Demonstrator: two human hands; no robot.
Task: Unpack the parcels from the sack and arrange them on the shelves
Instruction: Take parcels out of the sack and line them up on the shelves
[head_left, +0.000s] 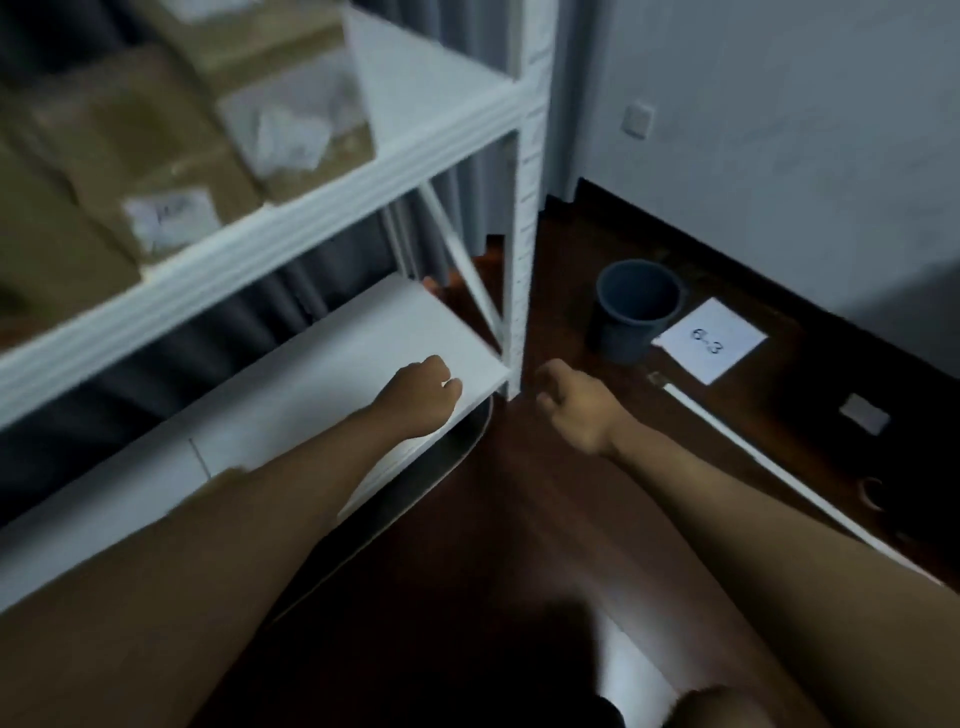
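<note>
Your left hand (422, 391) hangs over the lower shelf (332, 379), grip curled and holding nothing; your right hand (576, 408), over the floor (493, 519), looks loose and holds nothing too. Farther up, brown parcels (156, 156) sit on the upper shelf (415, 104).

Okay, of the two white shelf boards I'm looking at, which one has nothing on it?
The lower shelf, beside the left hand, shows only bare white board. The upper shelf holds brown parcels with white labels across its left part.
</note>
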